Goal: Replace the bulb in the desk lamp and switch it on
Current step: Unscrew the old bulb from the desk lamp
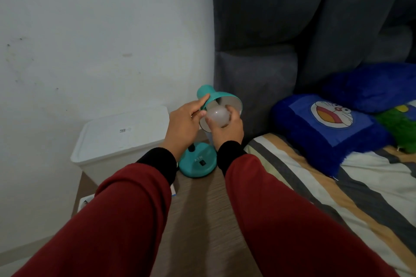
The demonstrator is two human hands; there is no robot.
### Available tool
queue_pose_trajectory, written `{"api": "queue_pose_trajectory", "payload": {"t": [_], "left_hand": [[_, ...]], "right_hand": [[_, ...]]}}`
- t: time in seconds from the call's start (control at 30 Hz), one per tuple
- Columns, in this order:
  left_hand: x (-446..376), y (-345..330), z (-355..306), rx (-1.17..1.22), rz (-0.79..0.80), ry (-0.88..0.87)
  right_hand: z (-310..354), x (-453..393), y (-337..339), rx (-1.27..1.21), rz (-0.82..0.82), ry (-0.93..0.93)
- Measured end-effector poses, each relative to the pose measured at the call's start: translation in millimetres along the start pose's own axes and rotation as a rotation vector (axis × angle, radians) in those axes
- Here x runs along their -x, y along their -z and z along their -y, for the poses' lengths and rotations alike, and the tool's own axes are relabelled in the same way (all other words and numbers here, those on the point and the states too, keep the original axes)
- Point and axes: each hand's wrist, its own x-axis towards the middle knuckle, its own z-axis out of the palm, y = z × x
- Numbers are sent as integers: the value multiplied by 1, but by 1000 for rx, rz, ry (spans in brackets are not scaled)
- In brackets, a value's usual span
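Note:
A teal desk lamp stands on a wooden bedside table (202,204), its round base (199,162) with a black switch facing me. Its shade (227,99) is tilted toward me, showing a white inside. My left hand (184,126) grips the shade's teal neck from the left. A frosted white bulb (218,116) sits at the mouth of the shade, and my right hand (227,129) is closed around it from below. The bulb's base and the socket are hidden, so I cannot tell whether it is seated.
A white lidded plastic box (119,139) stands left of the lamp against the white wall. To the right is a bed with a striped sheet (337,186), a blue cartoon pillow (326,128) and a grey padded headboard (254,74). A small white item (84,202) lies at the table's left edge.

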Motion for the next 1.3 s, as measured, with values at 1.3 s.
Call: {"api": "queue_pose_trajectory", "payload": {"t": [1.3], "left_hand": [[5, 1, -6, -29, -4, 28]], "right_hand": [[-3, 4, -5, -201, 18, -66]]}}
